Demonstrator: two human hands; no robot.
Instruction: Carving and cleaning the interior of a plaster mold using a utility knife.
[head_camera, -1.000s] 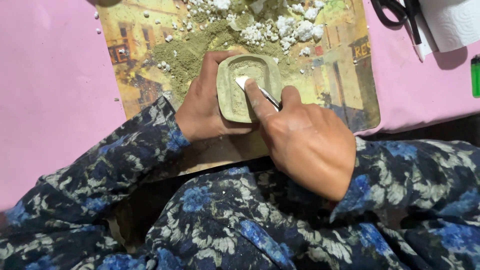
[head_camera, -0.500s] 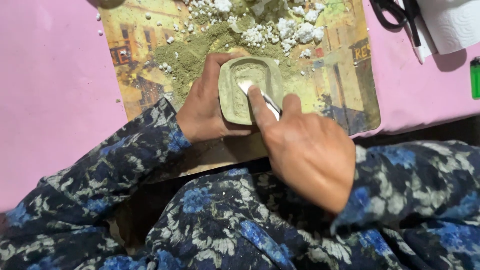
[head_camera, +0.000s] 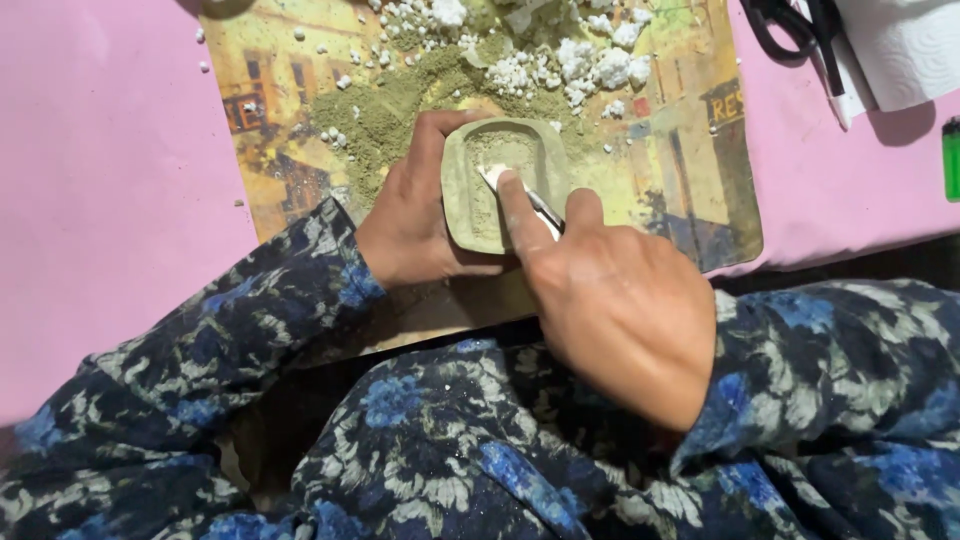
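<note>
My left hand (head_camera: 415, 215) grips a small greenish clay block (head_camera: 472, 212) with a hollowed middle, holding it by its left side on a printed yellow mat (head_camera: 690, 170). My right hand (head_camera: 610, 300) is closed around a thin metal carving tool (head_camera: 545, 208). The forefinger lies along the tool and its pale tip rests inside the hollow. Both arms wear dark blue flowered sleeves.
Green dust (head_camera: 385, 115) and white crumbs (head_camera: 575, 60) are heaped on the mat beyond the block. The mat lies on a pink tabletop (head_camera: 110, 180). Black scissors (head_camera: 790, 30), a white paper roll (head_camera: 905, 50) and a green lighter (head_camera: 950, 155) sit at the far right.
The tool tip and my right forefinger have shifted slightly within the hollow of the block. My left hand keeps the block where it was.
</note>
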